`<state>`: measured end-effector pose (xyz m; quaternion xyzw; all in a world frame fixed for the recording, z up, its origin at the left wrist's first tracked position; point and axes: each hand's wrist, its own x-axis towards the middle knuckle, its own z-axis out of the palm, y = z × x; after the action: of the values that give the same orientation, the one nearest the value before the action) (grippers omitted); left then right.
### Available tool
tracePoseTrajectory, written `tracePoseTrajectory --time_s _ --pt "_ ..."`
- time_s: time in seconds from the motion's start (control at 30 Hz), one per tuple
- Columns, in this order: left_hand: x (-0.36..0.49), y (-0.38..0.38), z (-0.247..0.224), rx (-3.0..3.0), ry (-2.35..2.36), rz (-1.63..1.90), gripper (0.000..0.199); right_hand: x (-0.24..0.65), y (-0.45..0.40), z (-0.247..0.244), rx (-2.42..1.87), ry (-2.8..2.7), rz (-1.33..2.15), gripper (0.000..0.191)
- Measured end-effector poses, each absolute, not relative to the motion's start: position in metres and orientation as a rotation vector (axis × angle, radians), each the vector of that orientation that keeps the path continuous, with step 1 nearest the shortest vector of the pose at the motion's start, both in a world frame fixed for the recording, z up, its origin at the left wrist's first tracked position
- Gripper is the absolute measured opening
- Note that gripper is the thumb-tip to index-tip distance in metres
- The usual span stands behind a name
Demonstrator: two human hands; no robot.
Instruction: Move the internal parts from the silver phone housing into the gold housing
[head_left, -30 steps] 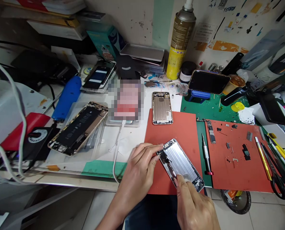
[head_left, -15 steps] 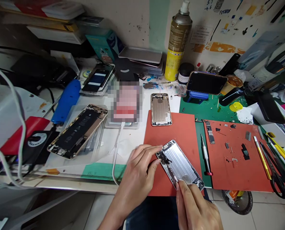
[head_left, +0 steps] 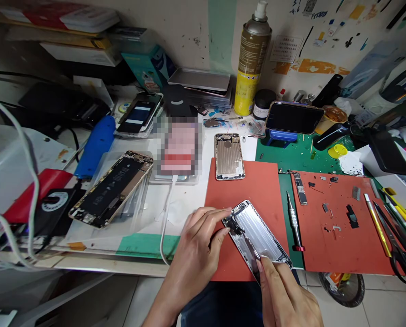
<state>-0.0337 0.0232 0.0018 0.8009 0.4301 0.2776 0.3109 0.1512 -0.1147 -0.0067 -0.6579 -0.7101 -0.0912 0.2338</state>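
Note:
A silver phone back housing [head_left: 264,232] lies tilted over the front of the orange-red mat, its inside facing up. My left hand [head_left: 197,247] is closed on the housing's upper left corner with thumb and fingers. Between the fingers of my right hand [head_left: 281,286] is a pair of slim metal tweezers [head_left: 252,246]. Their tips point at a small black flex cable [head_left: 236,225] by the housing's upper left end; whether they grip it I cannot tell. My right fingers cover the housing's lower edge.
A gold phone housing [head_left: 229,156] lies behind. Rightward are a screwdriver [head_left: 293,220], a mat with small parts [head_left: 325,245] and scissors [head_left: 395,247]. Leftward lie an opened phone with battery [head_left: 112,188] and a white cable [head_left: 167,222]. A spray can [head_left: 252,63] stands at the back.
My right hand and the tweezers have shifted slightly to the right along the housing. My left hand keeps its hold on the corner.

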Motion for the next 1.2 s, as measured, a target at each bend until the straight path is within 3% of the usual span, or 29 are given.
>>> tracePoseTrajectory --time_s 1.2 --pt "-0.035 0.023 -0.001 2.1 1.148 0.739 0.031 0.153 -0.106 -0.017 -1.735 -1.962 -0.328 0.025"
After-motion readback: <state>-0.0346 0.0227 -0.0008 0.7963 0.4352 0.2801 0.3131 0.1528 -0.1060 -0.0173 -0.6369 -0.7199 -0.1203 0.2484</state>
